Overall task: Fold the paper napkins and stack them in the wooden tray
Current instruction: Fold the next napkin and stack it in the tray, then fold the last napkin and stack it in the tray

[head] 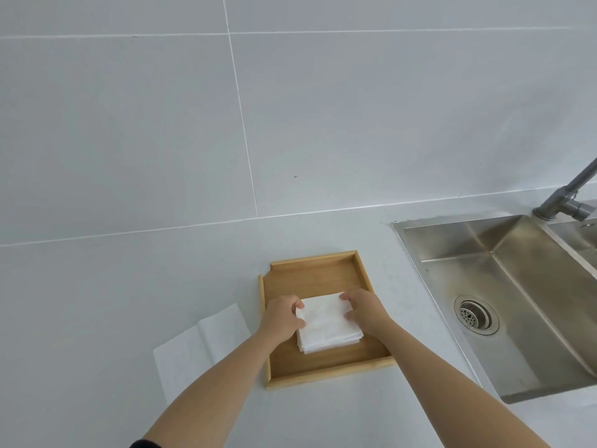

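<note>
The left hand (281, 316) and right hand (361, 308) pinch opposite edges of the folded napkin stack (326, 323), fingers closed on it, inside the wooden tray (310, 265). An unfolded napkin (197, 347) lies on the counter (97, 302), left of the tray

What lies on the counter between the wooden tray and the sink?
Nothing: the head view shows only bare grey countertop between the wooden tray and the sink. The right forearm crosses above that strip nearer the camera.

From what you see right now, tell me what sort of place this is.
Most likely a kitchen: a steel sink with a tap set into a pale counter, and a tiled wall behind it.
</note>
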The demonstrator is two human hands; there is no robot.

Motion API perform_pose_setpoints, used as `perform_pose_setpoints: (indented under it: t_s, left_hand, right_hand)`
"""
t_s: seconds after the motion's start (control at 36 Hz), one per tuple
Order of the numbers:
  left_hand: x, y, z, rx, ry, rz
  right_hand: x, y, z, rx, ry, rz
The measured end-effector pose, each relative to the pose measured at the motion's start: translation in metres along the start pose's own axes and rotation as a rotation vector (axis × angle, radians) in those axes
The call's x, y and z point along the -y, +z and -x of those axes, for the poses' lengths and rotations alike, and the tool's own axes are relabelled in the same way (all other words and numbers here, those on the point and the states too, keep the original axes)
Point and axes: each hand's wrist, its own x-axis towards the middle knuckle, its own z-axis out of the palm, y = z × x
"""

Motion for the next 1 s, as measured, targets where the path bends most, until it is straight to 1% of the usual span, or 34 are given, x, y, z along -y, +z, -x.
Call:
perform_pose_setpoints:
  t_s: [0.11,0.25,0.42,0.47,0.67,0.92,1.0]
  left_hand:
    - [-0.003,0.014,0.000,0.035,-0.003,-0.076]
    - [-0.007,0.017,-0.005,0.021,0.037,-0.211]
    - [-0.012,0.000,-0.017,-0.001,0.134,-0.360]
    - [-0.010,-0.007,-0.021,0.006,0.148,-0.407]
    - [0.001,-0.031,-0.026,0.060,0.158,-0.451]
    - [0.045,-0.055,-0.016,0.143,0.094,-0.603]
    - [0.057,-0.061,-0.010,0.178,0.091,-0.673]
  right_hand:
    - [-0.014,-0.001,-0.005,0.048,-0.037,0.120]
    - [-0.021,-0.007,-0.010,0.078,-0.018,0.150]
    - [-0.016,-0.020,-0.013,-0.027,-0.106,0.102]
    - [-0.011,-0.021,-0.012,-0.038,-0.138,0.094]
    - [0.019,-0.012,-0.005,0.001,-0.221,0.245]
    - [0.065,0.031,0.012,0.109,-0.327,0.237]
    - [0.077,0.049,0.022,0.153,-0.319,0.211]
